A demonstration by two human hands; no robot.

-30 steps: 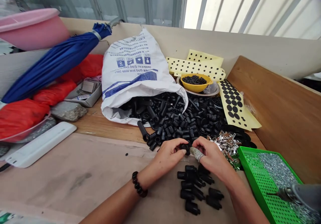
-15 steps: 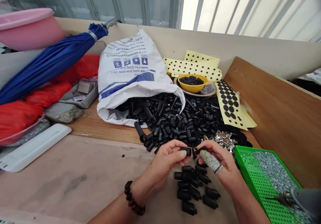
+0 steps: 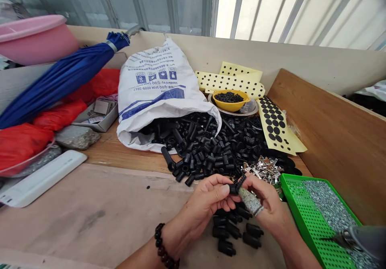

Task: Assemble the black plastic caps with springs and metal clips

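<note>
Wooden bench ahead of my hands; brownish sheet beneath them. White sack: 1, beyond my left hand, mouth toward me. Green tray: 1, right of my right hand. Left hand: thumb and fingers closed on 1 black cylinder. Right hand: curled, thumb and finger pinching 1 toothed black strip. Black pieces on the sheet, nearer me than both hands: 5 plainly seen, others partly hidden; long axes mostly sideways, narrow ends rightward. Held cylinder sits between my hands, long axis roughly left to right, right end facing my right hand. Strip at that end, slanting up and rightward.
</note>
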